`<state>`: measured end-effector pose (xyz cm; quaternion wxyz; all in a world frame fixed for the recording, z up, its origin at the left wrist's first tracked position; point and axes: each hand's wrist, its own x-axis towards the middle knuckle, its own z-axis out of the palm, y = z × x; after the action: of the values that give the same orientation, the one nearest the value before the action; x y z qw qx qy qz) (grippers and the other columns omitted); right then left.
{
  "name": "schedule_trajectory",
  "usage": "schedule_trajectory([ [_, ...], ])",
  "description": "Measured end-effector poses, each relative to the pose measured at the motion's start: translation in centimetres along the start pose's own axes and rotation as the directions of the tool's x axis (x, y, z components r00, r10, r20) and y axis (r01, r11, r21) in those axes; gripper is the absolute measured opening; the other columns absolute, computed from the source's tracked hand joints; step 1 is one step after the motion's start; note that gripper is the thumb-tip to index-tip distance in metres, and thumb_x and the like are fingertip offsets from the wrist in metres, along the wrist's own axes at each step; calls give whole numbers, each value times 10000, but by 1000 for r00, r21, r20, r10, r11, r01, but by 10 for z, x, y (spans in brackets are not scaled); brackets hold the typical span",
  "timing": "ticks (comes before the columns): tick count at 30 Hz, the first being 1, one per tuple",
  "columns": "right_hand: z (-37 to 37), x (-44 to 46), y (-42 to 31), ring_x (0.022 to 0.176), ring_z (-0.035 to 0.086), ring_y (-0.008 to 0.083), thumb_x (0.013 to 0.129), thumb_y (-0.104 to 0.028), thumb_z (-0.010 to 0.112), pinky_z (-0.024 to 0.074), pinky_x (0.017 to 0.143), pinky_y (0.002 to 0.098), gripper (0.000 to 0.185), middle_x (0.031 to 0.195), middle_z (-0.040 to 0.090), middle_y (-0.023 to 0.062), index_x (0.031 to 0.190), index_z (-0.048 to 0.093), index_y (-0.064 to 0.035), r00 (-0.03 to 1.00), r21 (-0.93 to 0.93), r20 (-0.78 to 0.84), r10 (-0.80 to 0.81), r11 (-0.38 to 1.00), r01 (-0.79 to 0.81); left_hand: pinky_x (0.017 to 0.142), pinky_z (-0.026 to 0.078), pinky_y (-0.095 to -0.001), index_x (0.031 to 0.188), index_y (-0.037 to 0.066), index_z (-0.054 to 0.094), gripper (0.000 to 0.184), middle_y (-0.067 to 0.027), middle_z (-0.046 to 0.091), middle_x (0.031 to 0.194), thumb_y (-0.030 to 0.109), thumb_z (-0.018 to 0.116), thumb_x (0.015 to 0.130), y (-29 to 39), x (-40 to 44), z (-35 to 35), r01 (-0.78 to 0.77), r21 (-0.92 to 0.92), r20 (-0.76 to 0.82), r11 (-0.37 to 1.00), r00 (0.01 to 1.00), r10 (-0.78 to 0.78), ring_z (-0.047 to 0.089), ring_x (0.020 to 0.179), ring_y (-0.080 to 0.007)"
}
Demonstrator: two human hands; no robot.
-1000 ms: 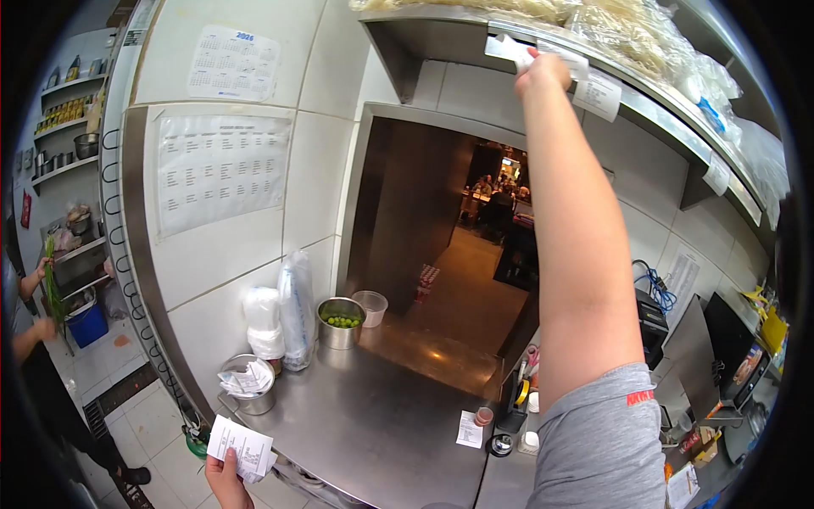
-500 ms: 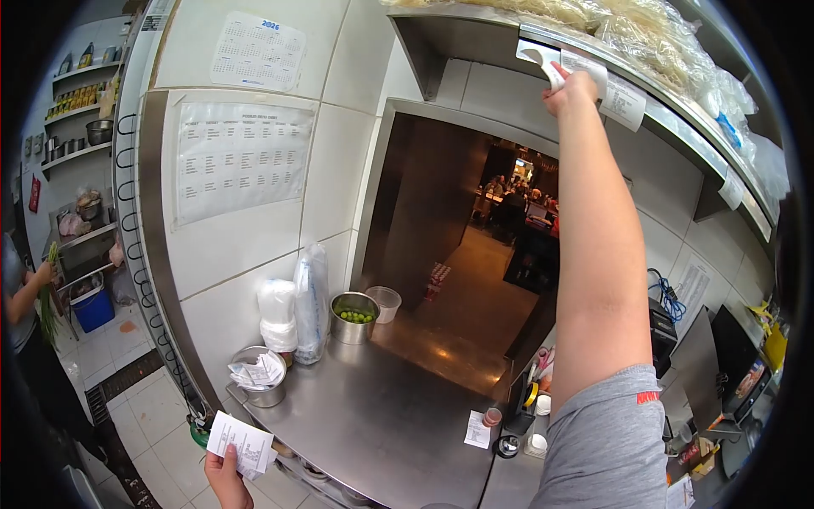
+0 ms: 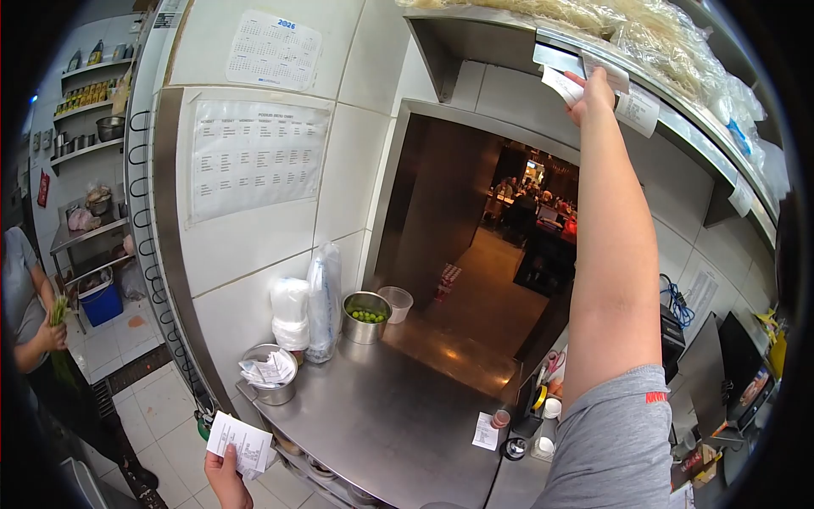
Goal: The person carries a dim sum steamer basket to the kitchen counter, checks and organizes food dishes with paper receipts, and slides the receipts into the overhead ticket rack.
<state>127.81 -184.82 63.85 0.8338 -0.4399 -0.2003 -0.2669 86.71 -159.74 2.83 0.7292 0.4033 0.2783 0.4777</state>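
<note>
At the lower left, my left hand [image 3: 227, 482] pinches a small stack of printed paper slips [image 3: 242, 443] between thumb and fingers, above the floor beside the counter. My right arm is stretched up to the metal rail [image 3: 678, 133] along the shelf edge. There my right hand [image 3: 592, 95] grips a curled order slip [image 3: 561, 85], its free end sticking out to the left of the fingers. Another printed slip [image 3: 638, 112] hangs from the rail just right of this hand. The fingertips are partly hidden by paper.
Below is a steel counter [image 3: 381, 416] with a pot of green limes [image 3: 366, 318], a plastic tub [image 3: 396, 304], wrapped cups [image 3: 290, 314] and a pot of crumpled slips [image 3: 270, 373]. Bagged noodles [image 3: 661, 42] lie on the shelf. A person [image 3: 34, 322] holding green stalks stands left.
The curled slip in my right hand has come down a little and left from the rail. My view has shifted slightly left. The person at left has lowered the green stalks.
</note>
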Motion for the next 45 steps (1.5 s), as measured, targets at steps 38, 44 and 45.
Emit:
schedule_trajectory([
  [38, -56, -9, -4, 762, 687, 324, 897, -282, 578, 566, 618, 408, 275, 1136, 566, 80, 975, 610, -20, 520, -553, 784, -339, -762, 336, 801, 523, -297, 1156, -5, 580, 220, -90, 674, 1065, 62, 544, 950, -18, 38, 11, 27, 3, 54, 1000, 998, -27, 656, 911, -157],
  [44, -28, -35, -7, 892, 679, 277, 926, -181, 491, 585, 685, 406, 240, 1056, 631, 104, 997, 676, -46, 580, -570, 750, -319, -757, 320, 824, 523, -304, 1173, -8, 570, 233, -91, 669, 1088, 54, 532, 953, -21, 37, 21, 31, -14, 76, 999, 997, -30, 657, 937, -167],
  [45, -26, -35, -7, 919, 678, 278, 926, -167, 490, 584, 704, 409, 242, 1091, 636, 113, 1009, 676, -36, 610, -559, 738, -289, -768, 313, 829, 523, -305, 1180, -9, 566, 238, -92, 668, 1095, 55, 530, 954, -23, 36, 21, 40, -19, 80, 999, 996, -38, 657, 944, -169],
])
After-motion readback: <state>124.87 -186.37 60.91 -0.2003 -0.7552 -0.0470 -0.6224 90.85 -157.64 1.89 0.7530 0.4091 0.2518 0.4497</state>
